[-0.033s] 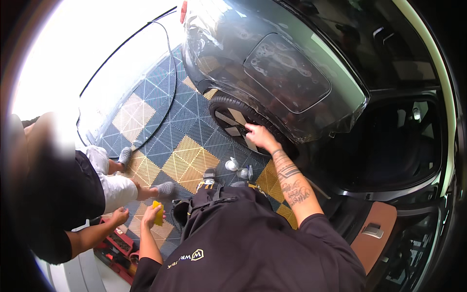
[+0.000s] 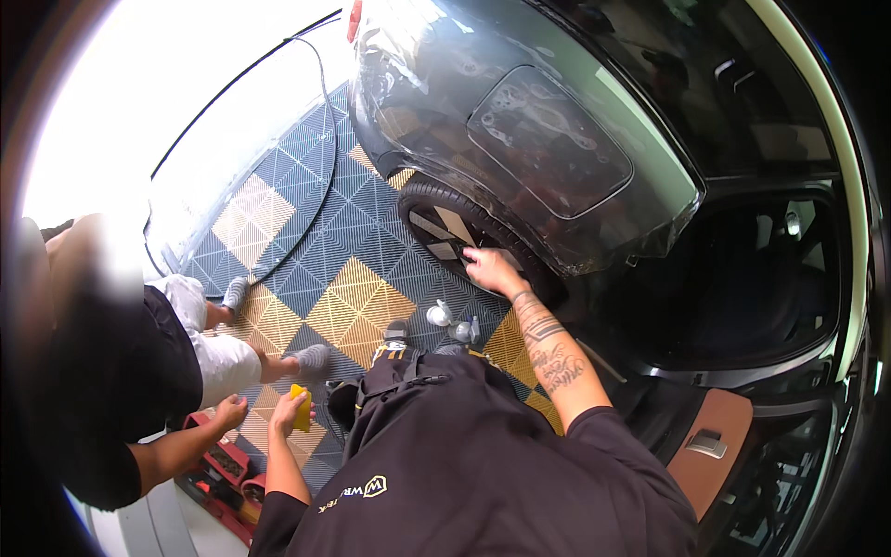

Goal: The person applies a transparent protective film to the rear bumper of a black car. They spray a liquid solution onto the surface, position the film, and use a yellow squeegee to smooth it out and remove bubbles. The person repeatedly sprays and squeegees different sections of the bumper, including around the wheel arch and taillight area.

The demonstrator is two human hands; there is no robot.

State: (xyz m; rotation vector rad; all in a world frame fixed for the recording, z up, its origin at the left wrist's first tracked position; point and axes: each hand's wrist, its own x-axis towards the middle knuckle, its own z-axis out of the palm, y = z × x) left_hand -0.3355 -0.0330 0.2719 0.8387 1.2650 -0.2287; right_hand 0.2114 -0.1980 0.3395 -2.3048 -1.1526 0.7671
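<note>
My left hand (image 2: 282,414), low beside my body, is closed around a yellow squeegee (image 2: 301,409). My right hand (image 2: 494,271) reaches forward over the rear wheel (image 2: 452,223) of a dark car. Its fingers are bent together, with a small dark shape at their tips that is too unclear to name. Above the wheel, the car's rear body panel (image 2: 418,102) is covered in clear film with whitish wet patches and wrinkles. The film's loose edge (image 2: 664,243) hangs by the door opening. A fuel flap (image 2: 552,139) shows its outline under the film.
A co-worker in a black top and white shorts (image 2: 227,367) stands at my left, one hand (image 2: 231,411) near mine. Crumpled white wads (image 2: 439,313) lie by my feet on the patterned floor tiles (image 2: 362,302). A red tool case (image 2: 223,459) sits lower left. The open car door (image 2: 715,446) is at right.
My right hand has shifted slightly left and down over the wheel. My left hand still holds the squeegee in nearly the same place.
</note>
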